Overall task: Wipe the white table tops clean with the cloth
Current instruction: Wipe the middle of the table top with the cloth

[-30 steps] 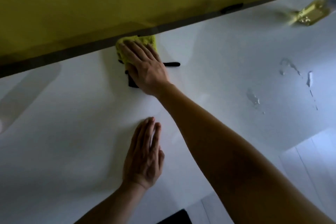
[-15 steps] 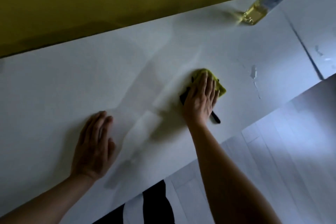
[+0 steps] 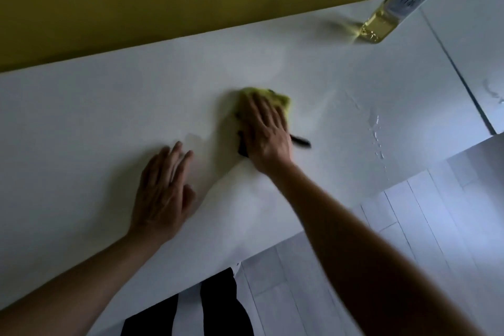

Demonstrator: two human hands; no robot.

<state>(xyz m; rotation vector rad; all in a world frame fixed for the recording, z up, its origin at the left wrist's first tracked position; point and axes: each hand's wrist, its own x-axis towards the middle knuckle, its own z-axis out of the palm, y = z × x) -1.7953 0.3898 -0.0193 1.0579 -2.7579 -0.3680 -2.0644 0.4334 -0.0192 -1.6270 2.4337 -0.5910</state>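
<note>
Since half a second ago the cloth (image 3: pixel 268 98) has slid left, nearer the left hand (image 3: pixel 163 191), and away from the droplets (image 3: pixel 377 133) to its right.

Head view: the right hand (image 3: pixel 266 133) presses flat on the cloth, fingers straight; the left lies spread on the table (image 3: pixel 81 123), holding nothing. Wiping is mid-stroke; next, I judge, a sweep right through the droplets. Count: one cloth, one bottle (image 3: pixel 392 8) far right of the cloth, two table tops.
</note>
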